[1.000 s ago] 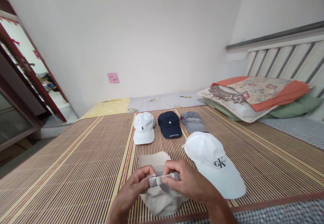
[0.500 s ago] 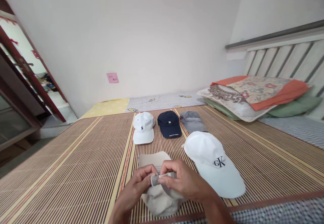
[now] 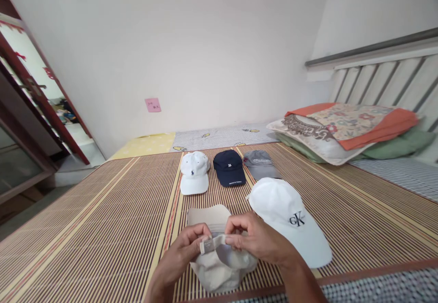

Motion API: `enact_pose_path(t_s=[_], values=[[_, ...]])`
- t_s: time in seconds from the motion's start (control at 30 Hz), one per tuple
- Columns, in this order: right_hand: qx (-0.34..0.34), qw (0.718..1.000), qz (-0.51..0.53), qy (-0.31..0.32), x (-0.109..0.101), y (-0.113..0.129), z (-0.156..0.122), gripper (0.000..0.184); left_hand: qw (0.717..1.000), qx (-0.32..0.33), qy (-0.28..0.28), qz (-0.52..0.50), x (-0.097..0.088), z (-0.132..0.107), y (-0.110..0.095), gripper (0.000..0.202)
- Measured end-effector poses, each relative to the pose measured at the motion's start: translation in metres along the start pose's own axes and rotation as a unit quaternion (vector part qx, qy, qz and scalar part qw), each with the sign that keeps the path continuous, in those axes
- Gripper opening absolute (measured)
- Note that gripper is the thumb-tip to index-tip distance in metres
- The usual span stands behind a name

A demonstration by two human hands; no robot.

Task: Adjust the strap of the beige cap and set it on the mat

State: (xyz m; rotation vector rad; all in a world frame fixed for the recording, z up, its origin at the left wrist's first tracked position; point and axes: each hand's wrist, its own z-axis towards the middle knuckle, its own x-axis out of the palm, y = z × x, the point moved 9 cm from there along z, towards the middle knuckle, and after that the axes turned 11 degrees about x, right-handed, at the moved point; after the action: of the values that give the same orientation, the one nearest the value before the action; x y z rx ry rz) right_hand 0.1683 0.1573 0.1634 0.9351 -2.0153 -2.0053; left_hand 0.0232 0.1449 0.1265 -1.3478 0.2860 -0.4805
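Note:
A beige cap (image 3: pixel 214 266) lies upside down on the striped bamboo mat (image 3: pixel 102 211), its brim pointing away from me. My left hand (image 3: pixel 181 255) pinches the end of the cap's back strap (image 3: pixel 209 244) with its small buckle. My right hand (image 3: pixel 256 239) is closed on the same strap just to the right. A white cap with dark letters on it (image 3: pixel 290 221) rests right beside my right hand.
Further back stand a white cap (image 3: pixel 194 171), a navy cap (image 3: pixel 229 168) and a grey cap (image 3: pixel 260 164) in a row. Stacked pillows (image 3: pixel 342 129) lie at the right by a slatted headboard. A doorway (image 3: pixel 30 107) opens at the left.
Both hands have shifted the strap a little: the strap end now sticks out left of my fingers and the right hand has moved slightly right and up.

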Motion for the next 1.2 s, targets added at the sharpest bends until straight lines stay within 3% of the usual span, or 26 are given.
enact_pose_path(t_s=[0.33,0.53,0.7,1.03,1.2], values=[[-0.031,0.999,0.030,0.032,0.009,0.004,0.000,0.016,1.000,-0.004,-0.006,-0.006,0.003,0.001,-0.001,0.046],[-0.030,0.998,0.031,0.041,0.014,0.005,0.001,0.015,1.000,-0.012,0.008,-0.023,0.003,-0.002,0.009,0.045],[-0.035,0.993,0.078,0.081,0.017,0.000,0.002,0.022,1.000,-0.016,0.005,-0.025,0.000,-0.002,0.012,0.042],[-0.019,0.996,0.072,0.051,0.022,0.006,0.003,0.007,0.999,-0.001,0.011,-0.038,0.006,-0.001,0.011,0.041],[-0.012,0.991,0.124,0.058,0.025,0.006,0.005,0.019,0.997,0.017,0.007,-0.071,0.010,0.001,0.002,0.031]])
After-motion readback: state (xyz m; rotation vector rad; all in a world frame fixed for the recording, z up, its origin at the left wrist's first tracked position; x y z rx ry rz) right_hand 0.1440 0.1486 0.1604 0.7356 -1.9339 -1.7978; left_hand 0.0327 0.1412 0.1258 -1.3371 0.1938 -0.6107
